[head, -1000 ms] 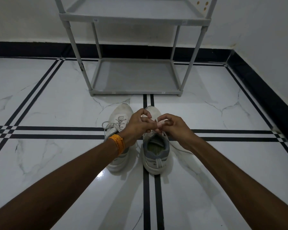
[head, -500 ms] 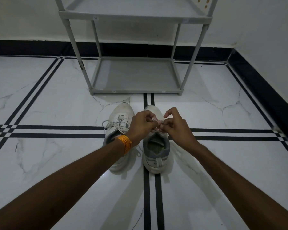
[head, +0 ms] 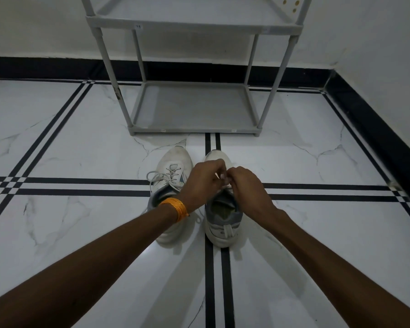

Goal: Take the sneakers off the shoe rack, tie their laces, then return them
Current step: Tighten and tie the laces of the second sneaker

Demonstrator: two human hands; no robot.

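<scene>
Two white sneakers stand side by side on the floor, toes pointing away from me. The left sneaker (head: 173,166) has its white laces hanging loose to the left. Over the right sneaker (head: 223,221) both hands meet above the tongue. My left hand (head: 202,183), with orange bangles on the wrist, and my right hand (head: 247,188) each pinch the white lace (head: 225,177) of the right sneaker, fingertips almost touching. The hands hide most of the lace.
A grey shoe rack (head: 194,107) stands just beyond the sneakers against the back wall, its bottom shelf and upper shelf bare. A white wall with a black skirting (head: 374,129) runs along the right. The floor is white marble with black stripes.
My hands have drawn closer together over the right sneaker and their fingers have curled tighter on the lace. The sneakers have stayed in place.
</scene>
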